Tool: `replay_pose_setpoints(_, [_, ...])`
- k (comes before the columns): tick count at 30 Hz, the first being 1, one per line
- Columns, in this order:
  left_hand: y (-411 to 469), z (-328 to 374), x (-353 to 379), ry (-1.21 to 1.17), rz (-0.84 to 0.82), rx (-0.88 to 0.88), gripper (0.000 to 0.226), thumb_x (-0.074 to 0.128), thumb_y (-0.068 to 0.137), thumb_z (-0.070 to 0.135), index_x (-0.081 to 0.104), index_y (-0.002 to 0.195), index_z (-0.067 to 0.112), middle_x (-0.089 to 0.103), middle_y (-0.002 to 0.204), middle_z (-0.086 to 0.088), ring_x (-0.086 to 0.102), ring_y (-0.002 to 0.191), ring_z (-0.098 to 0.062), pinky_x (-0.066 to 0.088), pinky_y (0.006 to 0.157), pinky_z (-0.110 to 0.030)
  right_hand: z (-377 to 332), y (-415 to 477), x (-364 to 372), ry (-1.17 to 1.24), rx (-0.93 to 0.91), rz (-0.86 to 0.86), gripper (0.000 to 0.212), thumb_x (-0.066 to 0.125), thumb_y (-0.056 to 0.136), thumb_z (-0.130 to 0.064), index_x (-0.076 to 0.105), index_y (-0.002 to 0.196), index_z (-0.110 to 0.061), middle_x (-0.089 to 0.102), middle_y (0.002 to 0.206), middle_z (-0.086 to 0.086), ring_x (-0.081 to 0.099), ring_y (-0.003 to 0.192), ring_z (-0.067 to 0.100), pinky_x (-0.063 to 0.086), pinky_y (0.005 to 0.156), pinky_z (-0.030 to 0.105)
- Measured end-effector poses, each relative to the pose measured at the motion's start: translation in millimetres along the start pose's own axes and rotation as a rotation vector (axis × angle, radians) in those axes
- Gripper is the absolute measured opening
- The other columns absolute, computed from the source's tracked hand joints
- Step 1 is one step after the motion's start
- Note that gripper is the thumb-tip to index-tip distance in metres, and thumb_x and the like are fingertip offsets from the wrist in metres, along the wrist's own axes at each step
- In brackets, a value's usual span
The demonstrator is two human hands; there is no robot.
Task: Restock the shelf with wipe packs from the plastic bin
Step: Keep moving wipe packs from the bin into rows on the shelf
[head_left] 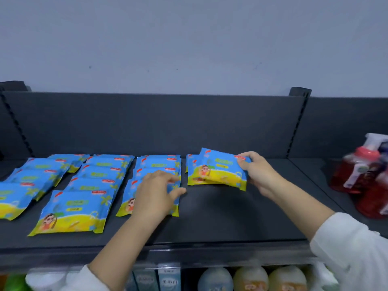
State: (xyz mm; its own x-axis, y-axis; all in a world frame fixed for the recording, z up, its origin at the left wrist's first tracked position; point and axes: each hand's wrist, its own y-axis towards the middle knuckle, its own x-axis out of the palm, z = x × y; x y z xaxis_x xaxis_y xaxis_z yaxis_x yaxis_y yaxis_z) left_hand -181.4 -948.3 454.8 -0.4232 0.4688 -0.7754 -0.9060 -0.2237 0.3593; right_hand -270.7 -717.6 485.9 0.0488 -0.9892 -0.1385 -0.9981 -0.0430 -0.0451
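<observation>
Wipe pack (216, 170) gripped at its right end by right hand (257, 173), fingers curled round it, over another pack (191, 164) near the shelf (231, 219) back edge. Left hand (155, 193) lies flat, fingers relaxed, on third column's front pack (128, 204). Best: lay it overlapping forward, edges square with neighbouring columns. Bin not visible.

About fifteen wipe packs (73, 211), two hands (156, 192) (255, 173), several red bottles (352, 175)
</observation>
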Motion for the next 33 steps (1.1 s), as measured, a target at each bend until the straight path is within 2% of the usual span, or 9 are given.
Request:
replay_pose_setpoints(5, [-5,-23,-5,0.057,0.026,-0.010,0.041,0.075,0.073,0.043,0.068,0.109,0.023,0.059,0.113,0.003,0.048,0.110,-0.020,0.040,0.092,-0.031,13,12,3,-0.211,0.009,-0.119,0.008,0.051,0.096,-0.017,0.057,0.093,-0.021,0.063,0.113,0.010,0.062,0.088,0.020,0.050,0.074,0.033])
replay_pose_setpoints(9, [-6,-26,-3,0.025,0.045,-0.008,0.043,0.075,0.073,0.041,0.067,0.111,0.021,0.057,0.111,0.002,0.046,0.109,-0.020,0.039,0.093,-0.029,15,17,18,-0.405,-0.073,-0.122,0.010,0.052,0.095,-0.021,0.057,0.103,-0.021,0.055,0.121,0.003,0.057,0.095,0.019,0.047,0.068,0.026])
replay_pose_setpoints(13, [-10,-29,0,-0.009,0.065,-0.009,0.042,0.076,0.073,0.039,0.068,0.109,0.018,0.057,0.107,0.001,0.046,0.107,-0.020,0.040,0.091,-0.029,16,19,20,-0.677,-0.158,-0.063,0.022,0.055,0.093,-0.023,0.061,0.113,-0.015,0.044,0.120,0.006,0.048,0.076,0.012,0.037,0.053,0.012])
replay_pose_setpoints(14, [-10,-29,0,-0.013,0.070,-0.007,0.042,0.076,0.073,0.038,0.068,0.109,0.018,0.057,0.107,0.001,0.046,0.107,-0.021,0.040,0.092,-0.029,18,20,20,-0.696,-0.170,-0.051,0.024,0.055,0.093,-0.023,0.061,0.115,-0.014,0.042,0.120,0.007,0.047,0.076,0.012,0.037,0.055,0.013])
replay_pose_setpoints(18, [-13,-30,0,0.000,0.072,0.018,0.041,0.074,0.076,0.037,0.067,0.110,0.017,0.057,0.109,0.000,0.044,0.106,-0.021,0.037,0.091,-0.028,21,19,22,-0.732,-0.192,0.004,0.033,0.058,0.092,-0.026,0.057,0.122,-0.013,0.038,0.121,0.006,0.045,0.098,0.015,0.037,0.083,0.024])
replay_pose_setpoints(23, [-15,-31,1,-0.016,0.084,0.061,0.037,0.074,0.076,0.037,0.070,0.106,0.017,0.060,0.103,0.000,0.051,0.104,-0.024,0.043,0.090,-0.034,23,11,18,-0.677,-0.228,0.066,0.036,0.060,0.090,-0.027,0.055,0.123,-0.013,0.043,0.122,0.006,0.051,0.101,0.016,0.044,0.091,0.031])
replay_pose_setpoints(26, [-15,-29,1,-0.035,0.091,0.088,0.032,0.074,0.076,0.036,0.071,0.103,0.019,0.061,0.101,0.000,0.052,0.102,-0.024,0.043,0.090,-0.035,23,2,13,-0.664,-0.269,0.108,0.033,0.060,0.090,-0.025,0.056,0.121,-0.013,0.044,0.115,0.003,0.048,0.096,0.011,0.038,0.086,0.022])
replay_pose_setpoints(28, [-14,-29,2,-0.040,0.088,0.109,0.031,0.072,0.077,0.036,0.071,0.103,0.020,0.061,0.102,0.000,0.052,0.103,-0.023,0.041,0.091,-0.035,24,-6,9,-0.681,-0.279,0.124,0.036,0.058,0.091,-0.026,0.054,0.125,-0.015,0.046,0.118,0.004,0.049,0.104,0.015,0.036,0.087,0.021])
replay_pose_setpoints(33, [-5,-13,6,0.064,0.068,0.188,0.031,0.070,0.079,0.037,0.069,0.105,0.020,0.061,0.107,-0.001,0.050,0.106,-0.027,0.040,0.088,-0.039,27,-32,-12,-0.837,-0.306,0.146,0.045,0.053,0.094,-0.030,0.044,0.136,-0.018,0.043,0.134,0.004,0.040,0.127,0.020,0.036,0.102,0.030])
